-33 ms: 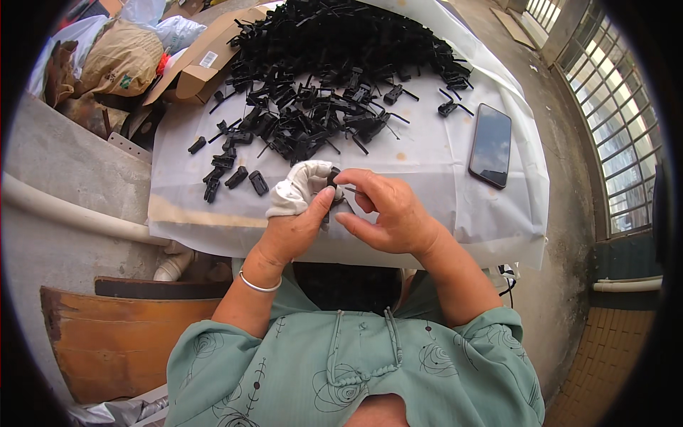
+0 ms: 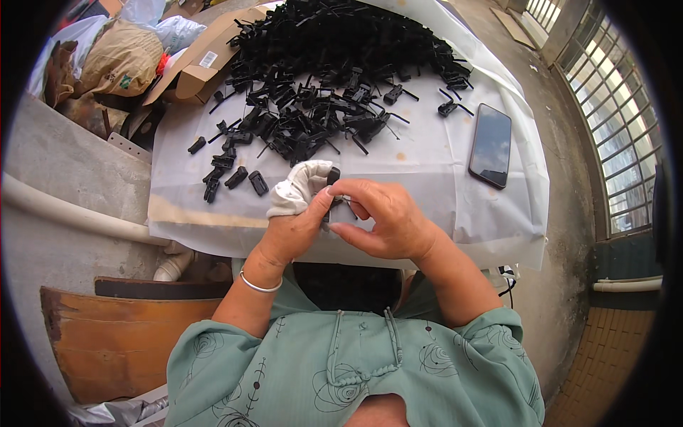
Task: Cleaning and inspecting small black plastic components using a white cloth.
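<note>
My left hand (image 2: 293, 231), its fingers wrapped in a white cloth glove (image 2: 288, 197) and its thumb bare, grips a small black plastic part (image 2: 334, 175). Thin dark prongs of that part stick out toward the right. My right hand (image 2: 388, 217) is bare and curls around the same part from the right. Its index fingertip meets the left thumb on top, and its thumb reaches the part's lower end. My fingers hide most of the part. Beyond my hands lies a big heap of similar black parts (image 2: 341, 43), many with thin prongs.
A white sheet (image 2: 427, 156) covers the table. Several loose black parts (image 2: 258, 183) lie left of my hands. A dark smartphone (image 2: 491, 146) rests at the right. An open cardboard box (image 2: 203, 71) and stuffed bags (image 2: 121, 57) stand at the far left.
My right hand has shifted slightly left and closed in on the part; its thumb has moved left to the lower end. My left hand holds nearly the same position.
</note>
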Action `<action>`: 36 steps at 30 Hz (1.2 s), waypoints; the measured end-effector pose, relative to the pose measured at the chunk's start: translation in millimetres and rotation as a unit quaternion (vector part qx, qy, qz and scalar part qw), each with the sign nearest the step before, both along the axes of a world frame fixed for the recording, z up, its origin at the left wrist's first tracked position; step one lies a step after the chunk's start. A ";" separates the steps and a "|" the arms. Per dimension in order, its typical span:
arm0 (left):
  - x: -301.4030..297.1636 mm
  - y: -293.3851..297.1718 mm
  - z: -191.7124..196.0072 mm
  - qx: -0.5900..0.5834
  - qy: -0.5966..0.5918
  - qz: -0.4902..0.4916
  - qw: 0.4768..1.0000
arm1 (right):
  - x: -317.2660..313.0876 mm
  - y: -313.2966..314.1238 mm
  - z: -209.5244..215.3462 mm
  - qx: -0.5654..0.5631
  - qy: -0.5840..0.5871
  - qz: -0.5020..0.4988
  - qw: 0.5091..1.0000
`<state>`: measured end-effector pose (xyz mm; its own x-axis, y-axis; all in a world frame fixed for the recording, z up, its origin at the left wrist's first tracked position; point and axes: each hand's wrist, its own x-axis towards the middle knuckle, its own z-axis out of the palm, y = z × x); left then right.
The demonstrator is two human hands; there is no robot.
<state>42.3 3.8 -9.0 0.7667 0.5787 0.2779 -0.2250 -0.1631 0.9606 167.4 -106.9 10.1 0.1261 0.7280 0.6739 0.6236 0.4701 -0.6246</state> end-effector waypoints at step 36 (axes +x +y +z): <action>-6.9 -2.5 3.6 0.039 0.033 0.057 0.997 | -0.3 4.7 -9.1 -0.180 0.138 -0.059 0.972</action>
